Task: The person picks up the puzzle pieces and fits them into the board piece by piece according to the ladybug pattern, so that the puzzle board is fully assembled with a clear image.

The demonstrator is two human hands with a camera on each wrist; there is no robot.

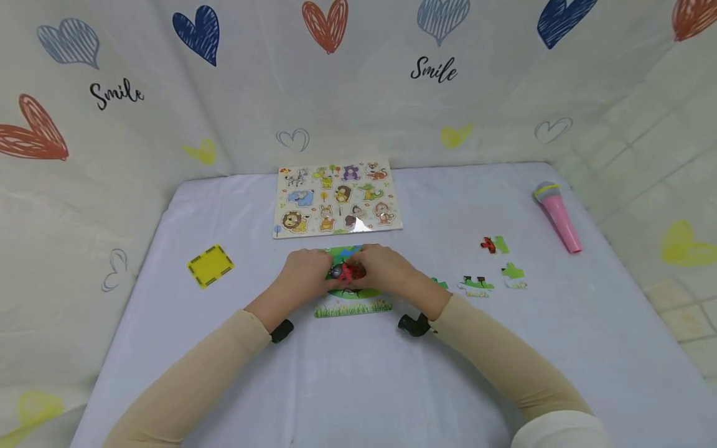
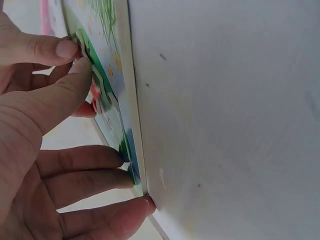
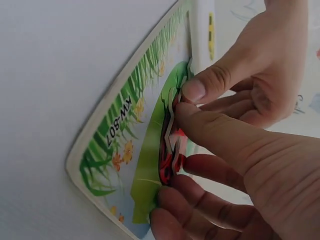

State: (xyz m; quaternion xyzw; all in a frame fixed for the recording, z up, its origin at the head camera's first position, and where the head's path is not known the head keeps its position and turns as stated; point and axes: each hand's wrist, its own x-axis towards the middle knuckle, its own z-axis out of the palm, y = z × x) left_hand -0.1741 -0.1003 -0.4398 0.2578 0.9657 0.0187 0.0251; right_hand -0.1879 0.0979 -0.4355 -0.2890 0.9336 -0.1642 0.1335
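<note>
Head view: my left hand point(image 1: 305, 274) and right hand point(image 1: 386, 269) meet over the ladybug puzzle board point(image 1: 353, 305), both pinching the red ladybug piece point(image 1: 347, 272) between them. Loose pieces point(image 1: 476, 285) lie right of my right hand. Left wrist view: fingertips point(image 2: 135, 177) brace the board's edge. Right wrist view: the piece sits tilted, likely mid-fitting; next, press it flat.

Child's play corner, likely domestic: white fabric backdrop point(image 1: 358, 93) printed with coloured hearts (and "Smile"), lilac-covered table point(image 1: 358, 373), wooden animal peg puzzle board point(image 1: 337, 199), pink toy microphone point(image 1: 557, 216).
</note>
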